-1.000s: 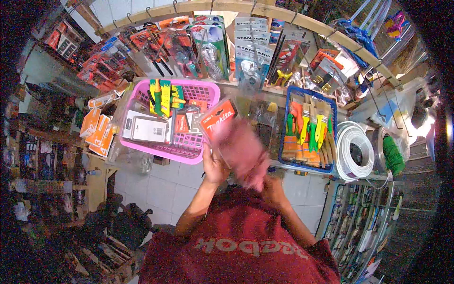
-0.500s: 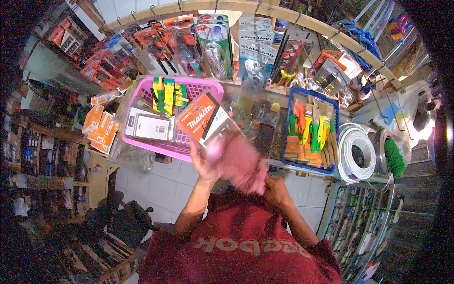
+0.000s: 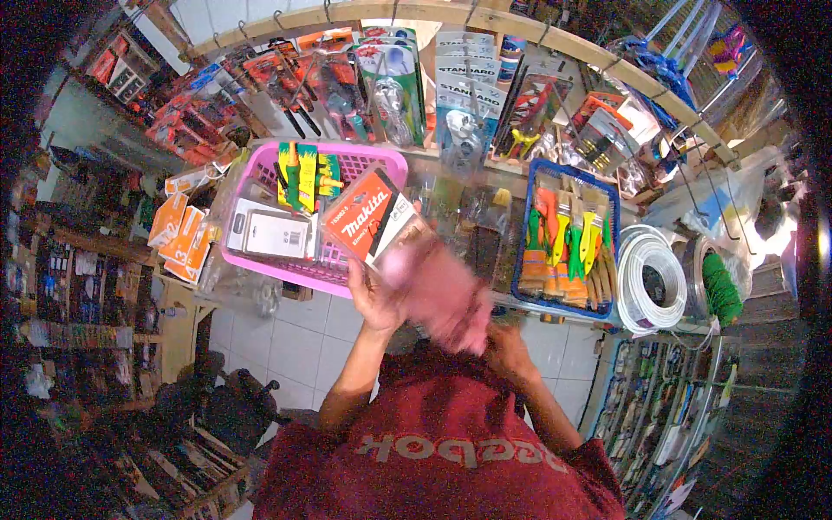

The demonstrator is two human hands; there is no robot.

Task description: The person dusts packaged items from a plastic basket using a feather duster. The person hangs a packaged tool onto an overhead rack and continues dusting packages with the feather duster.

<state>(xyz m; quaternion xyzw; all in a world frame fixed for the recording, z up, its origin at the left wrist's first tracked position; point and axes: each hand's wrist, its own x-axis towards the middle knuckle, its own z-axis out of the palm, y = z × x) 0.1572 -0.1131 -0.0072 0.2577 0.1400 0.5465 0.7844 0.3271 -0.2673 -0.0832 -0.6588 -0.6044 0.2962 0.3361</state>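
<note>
An orange, black and white Makita blister pack (image 3: pixel 368 217) is held tilted over the right side of the pink basket (image 3: pixel 394 160). My left hand (image 3: pixel 374 299) grips its lower left edge. A pinkish-red cloth (image 3: pixel 442 299) lies across the lower part of the pack, partly blurred. At the cloth's lower right end is my right hand (image 3: pixel 510 351), its fingers wrapped round the cloth and partly hidden. Inside the basket are a white boxed pack (image 3: pixel 276 234) and yellow-green packs with green and orange nozzles (image 3: pixel 299 178).
A blue basket (image 3: pixel 517 290) of paintbrushes (image 3: pixel 568 243) stands on the glass counter, right of the cloth. Further right are a white cable coil (image 3: pixel 652 279) and green twine (image 3: pixel 721 286). Blister-packed tools (image 3: pixel 390 91) hang behind from a wooden rail (image 3: pixel 511 24).
Since a second ago, the pack and my left hand have moved left over the pink basket, showing more of the pack's face. The cloth has shifted across its lower part.
</note>
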